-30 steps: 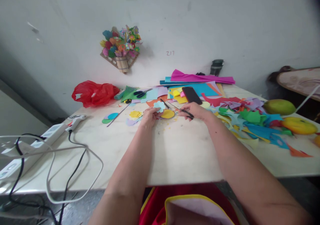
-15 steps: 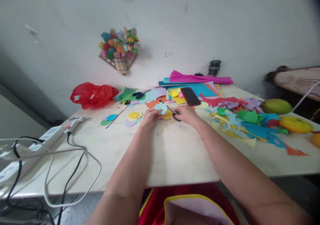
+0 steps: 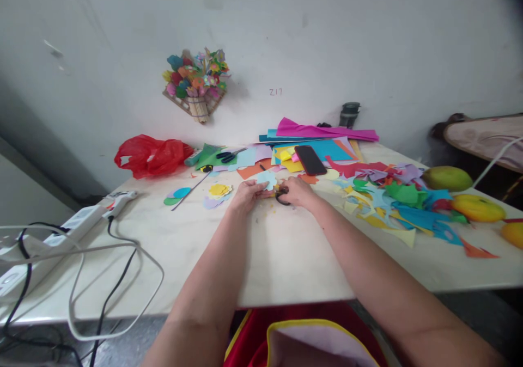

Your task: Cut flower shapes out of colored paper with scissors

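Observation:
My left hand (image 3: 248, 195) pinches a light blue paper flower (image 3: 266, 179) with scalloped edges, held just above the table. Close on its right, my right hand (image 3: 298, 191) is closed around scissors (image 3: 282, 196) with dark handles; the blades are mostly hidden by the fingers and the flower. Small yellow scraps lie on the table under the hands. To the left sits a little stack of yellow paper flowers (image 3: 220, 190) on lilac ones. Beyond the hands a second pair of scissors (image 3: 229, 155) rests on green and pale blue paper.
A phone (image 3: 310, 160) lies on coloured sheets at the back. Paper scraps (image 3: 408, 209) and mangoes (image 3: 478, 208) cover the right side. At left are a red plastic bag (image 3: 151, 156), a power strip (image 3: 53, 247) and loose cables (image 3: 118, 242).
The right hand has moved slightly left and turned, bringing the scissors nearer my left hand, with the blades now less visible. The light blue flower has shifted a little to the right.

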`<state>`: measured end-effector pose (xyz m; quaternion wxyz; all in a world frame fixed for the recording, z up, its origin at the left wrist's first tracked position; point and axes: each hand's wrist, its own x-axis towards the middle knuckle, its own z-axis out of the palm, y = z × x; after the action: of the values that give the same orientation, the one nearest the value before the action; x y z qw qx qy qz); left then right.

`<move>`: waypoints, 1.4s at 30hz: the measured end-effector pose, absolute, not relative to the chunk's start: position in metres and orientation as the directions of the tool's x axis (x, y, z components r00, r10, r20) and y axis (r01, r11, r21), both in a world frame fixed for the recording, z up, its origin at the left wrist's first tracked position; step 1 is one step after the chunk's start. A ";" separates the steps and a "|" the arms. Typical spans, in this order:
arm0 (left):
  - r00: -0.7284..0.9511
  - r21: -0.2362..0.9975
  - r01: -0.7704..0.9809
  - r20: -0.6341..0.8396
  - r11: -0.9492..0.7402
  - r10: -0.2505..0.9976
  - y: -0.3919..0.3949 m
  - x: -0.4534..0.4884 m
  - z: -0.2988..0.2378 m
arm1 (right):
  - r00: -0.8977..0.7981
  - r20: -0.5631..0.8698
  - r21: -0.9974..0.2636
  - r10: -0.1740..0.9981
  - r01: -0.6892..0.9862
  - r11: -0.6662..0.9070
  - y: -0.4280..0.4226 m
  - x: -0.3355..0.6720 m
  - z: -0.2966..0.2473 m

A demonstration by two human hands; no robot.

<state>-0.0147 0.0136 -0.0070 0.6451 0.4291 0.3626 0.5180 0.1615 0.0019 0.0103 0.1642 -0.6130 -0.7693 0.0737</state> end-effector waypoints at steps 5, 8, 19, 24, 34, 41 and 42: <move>0.221 0.945 -0.312 -0.032 0.102 0.975 0.014 -0.014 -0.007 | -0.078 0.158 -0.809 0.984 0.561 0.174 0.008 0.173 0.011; 0.253 0.956 -0.277 -0.025 0.097 0.967 0.012 -0.012 -0.006 | -0.047 0.098 -0.981 0.994 0.164 0.105 0.005 0.174 0.014; 0.296 0.982 -0.167 -0.036 0.089 0.955 0.010 0.000 -0.008 | 0.062 0.249 -0.906 0.967 0.368 0.210 0.011 0.157 0.003; 0.370 0.982 -0.167 -0.020 0.088 0.929 0.006 0.003 -0.006 | 0.120 0.398 -0.768 0.910 0.585 0.259 0.014 0.156 0.001; 0.292 0.974 -0.203 -0.037 0.100 0.956 0.004 0.003 -0.004 | 0.374 0.277 -0.653 0.885 0.749 -0.112 0.015 0.201 0.023; 0.318 0.958 -0.264 -0.020 0.109 0.948 0.007 -0.001 -0.006 | 0.270 0.025 -0.374 0.963 0.895 -0.241 0.009 0.218 0.028; 0.322 0.957 -0.268 -0.018 0.109 0.947 0.007 -0.002 -0.007 | 0.264 0.030 -0.333 0.964 0.912 -0.240 0.008 0.218 0.027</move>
<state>-0.0015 0.0074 -0.0065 0.6557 0.4805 0.3530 0.4632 0.2176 0.0085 0.0273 0.1434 -0.7820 -0.5997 0.0911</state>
